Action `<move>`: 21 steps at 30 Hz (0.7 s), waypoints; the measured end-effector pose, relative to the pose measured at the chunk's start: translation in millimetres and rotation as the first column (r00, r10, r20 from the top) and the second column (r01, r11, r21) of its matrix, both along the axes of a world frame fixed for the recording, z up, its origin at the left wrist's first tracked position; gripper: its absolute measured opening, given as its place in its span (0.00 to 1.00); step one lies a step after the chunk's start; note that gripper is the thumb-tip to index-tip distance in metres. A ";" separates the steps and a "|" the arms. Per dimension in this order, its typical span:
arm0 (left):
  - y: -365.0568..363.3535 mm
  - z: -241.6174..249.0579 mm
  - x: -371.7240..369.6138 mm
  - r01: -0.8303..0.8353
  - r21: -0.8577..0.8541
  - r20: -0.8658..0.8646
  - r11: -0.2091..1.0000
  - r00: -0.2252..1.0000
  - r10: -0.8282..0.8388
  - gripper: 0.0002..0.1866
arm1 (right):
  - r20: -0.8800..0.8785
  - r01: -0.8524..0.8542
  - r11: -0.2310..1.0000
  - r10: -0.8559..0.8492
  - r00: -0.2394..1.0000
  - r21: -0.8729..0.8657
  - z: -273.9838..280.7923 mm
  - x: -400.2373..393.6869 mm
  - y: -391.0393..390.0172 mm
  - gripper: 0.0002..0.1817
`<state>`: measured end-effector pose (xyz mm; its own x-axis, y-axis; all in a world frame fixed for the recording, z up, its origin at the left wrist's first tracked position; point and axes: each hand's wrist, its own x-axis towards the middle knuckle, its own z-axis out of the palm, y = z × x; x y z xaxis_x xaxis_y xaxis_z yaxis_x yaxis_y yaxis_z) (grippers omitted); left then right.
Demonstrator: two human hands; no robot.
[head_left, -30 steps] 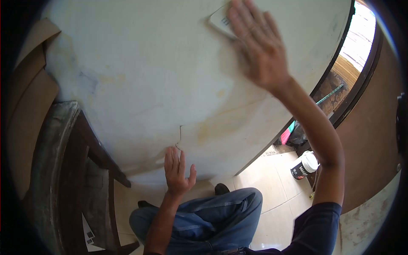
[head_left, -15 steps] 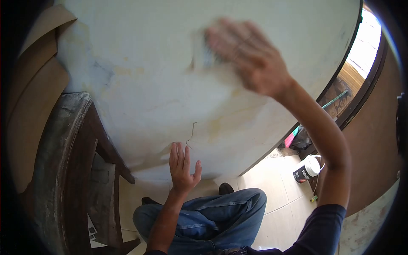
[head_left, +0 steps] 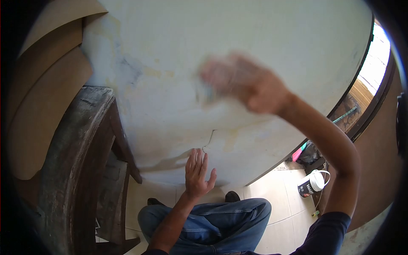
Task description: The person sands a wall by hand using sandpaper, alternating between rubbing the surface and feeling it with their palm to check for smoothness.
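My right hand (head_left: 248, 83) is smeared by motion against the pale, patchy wall (head_left: 170, 106). Under its fingers shows a blurred, pale bluish piece whose kind I cannot make out. Lower down, my left hand (head_left: 197, 176) has its fingers stretched out and holds nothing. Its fingertips rest at the wall, just below a thin dark crack (head_left: 211, 140). Yellowish and grey patches mark the wall's surface.
Dark, worn wooden furniture (head_left: 80, 140) stands close on my left, with curved brown boards (head_left: 55, 110) behind it. A white and black bucket (head_left: 312, 184) sits on the tiled floor (head_left: 278, 212) at right, near a doorway.
My right hand has moved down and a little left along the wall. My left hand keeps its place by the crack. The view has shifted slightly, so the scene sits further right.
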<state>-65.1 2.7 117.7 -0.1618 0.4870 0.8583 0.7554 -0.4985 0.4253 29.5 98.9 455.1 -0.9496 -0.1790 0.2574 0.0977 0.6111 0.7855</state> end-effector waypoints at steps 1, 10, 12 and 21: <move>1.8 1.3 -1.4 0.006 0.006 -0.001 1.000 1.000 -0.006 0.32 | -0.085 0.016 0.997 -0.010 0.996 0.071 19.7 -3.5 -3.2 0.33; 1.0 5.6 -6.7 0.001 0.035 0.045 0.999 0.999 -0.003 0.31 | 0.073 -0.006 1.000 0.006 0.997 -0.004 12.4 -47.2 -7.9 0.33; -4.5 7.1 -4.5 0.017 0.037 0.020 0.999 1.000 -0.017 0.31 | 0.012 0.023 0.998 -0.023 1.000 0.064 16.8 -54.3 -15.4 0.34; -7.0 8.4 -7.0 0.021 0.066 0.040 0.998 0.999 -0.024 0.30 | 0.084 -0.060 0.994 0.052 0.995 0.094 -2.1 -91.0 -12.0 0.38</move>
